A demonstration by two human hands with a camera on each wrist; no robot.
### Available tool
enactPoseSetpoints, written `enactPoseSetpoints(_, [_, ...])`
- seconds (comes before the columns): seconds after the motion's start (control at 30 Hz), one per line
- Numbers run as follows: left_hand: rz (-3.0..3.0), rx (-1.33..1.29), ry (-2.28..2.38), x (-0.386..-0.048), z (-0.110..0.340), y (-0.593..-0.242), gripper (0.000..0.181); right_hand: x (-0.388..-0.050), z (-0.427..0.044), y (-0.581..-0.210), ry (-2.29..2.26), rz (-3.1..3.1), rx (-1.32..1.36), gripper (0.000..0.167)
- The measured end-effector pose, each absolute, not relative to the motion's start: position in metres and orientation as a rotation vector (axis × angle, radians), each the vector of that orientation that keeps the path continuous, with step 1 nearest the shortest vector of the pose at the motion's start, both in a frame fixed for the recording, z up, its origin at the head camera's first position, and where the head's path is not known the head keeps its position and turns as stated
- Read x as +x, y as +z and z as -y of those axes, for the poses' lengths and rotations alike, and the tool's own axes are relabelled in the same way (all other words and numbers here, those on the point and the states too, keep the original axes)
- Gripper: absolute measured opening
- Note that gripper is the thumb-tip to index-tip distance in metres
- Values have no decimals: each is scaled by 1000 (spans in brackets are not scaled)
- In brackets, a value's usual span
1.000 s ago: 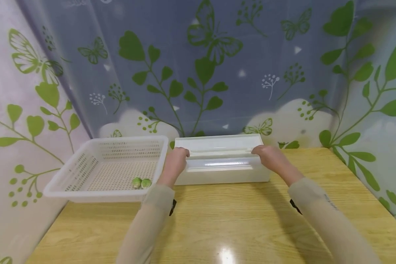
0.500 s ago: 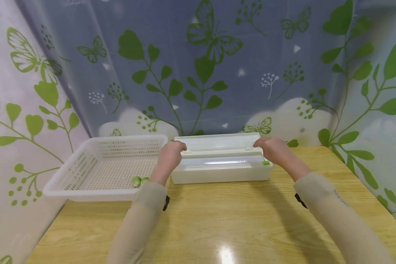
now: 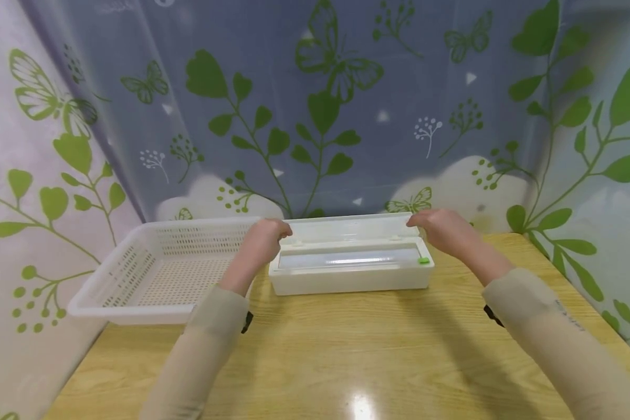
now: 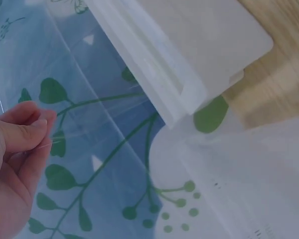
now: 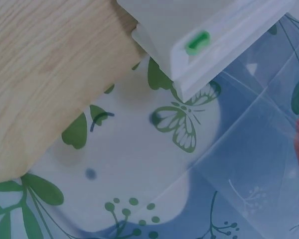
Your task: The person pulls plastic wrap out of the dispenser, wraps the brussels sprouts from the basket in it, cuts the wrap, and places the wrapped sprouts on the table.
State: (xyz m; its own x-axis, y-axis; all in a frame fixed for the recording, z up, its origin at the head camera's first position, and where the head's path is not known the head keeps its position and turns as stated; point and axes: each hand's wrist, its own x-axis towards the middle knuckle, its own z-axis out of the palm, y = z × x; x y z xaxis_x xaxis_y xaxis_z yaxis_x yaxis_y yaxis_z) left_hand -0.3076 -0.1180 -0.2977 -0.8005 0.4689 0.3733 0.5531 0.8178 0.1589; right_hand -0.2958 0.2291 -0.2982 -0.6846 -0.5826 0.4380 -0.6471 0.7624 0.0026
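A white cling film dispenser (image 3: 352,282) sits on the table with its lid (image 3: 354,225) raised at the back; the roll of film (image 3: 346,258) shows inside. My left hand (image 3: 265,238) is by the dispenser's left end, and my right hand (image 3: 446,232) is by its right end. In the left wrist view, thumb and fingers pinch the edge of a clear film (image 4: 99,112), which is hard to make out. The right hand's fingers look pinched at the matching height, its fingertips only partly seen in the right wrist view. A green slider (image 3: 423,261) marks the dispenser's right end.
On the left stands a white perforated plastic basket (image 3: 110,310), its front right corner hidden behind my left forearm. A wooden table (image 3: 336,350) lies in front. Behind it hangs a patterned curtain (image 3: 378,146) with leaves and butterflies.
My hands have spread apart and risen slightly, left hand leftward and right hand rightward. The roll and green slider came into fuller view. My left forearm now covers the two small green sprouts in the basket.
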Motion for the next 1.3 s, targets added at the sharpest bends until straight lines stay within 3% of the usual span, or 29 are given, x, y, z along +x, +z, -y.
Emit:
enactPoseSetpoints(0.4, [2659, -963, -446, -297, 129, -270, 19, -283, -230, -270, 214, 2536, 972, 35])
enactPoseSetpoints(1.3, [2640, -1025, -520, -278, 140, -238, 25, -250, -229, -234, 186, 2531, 1022, 41])
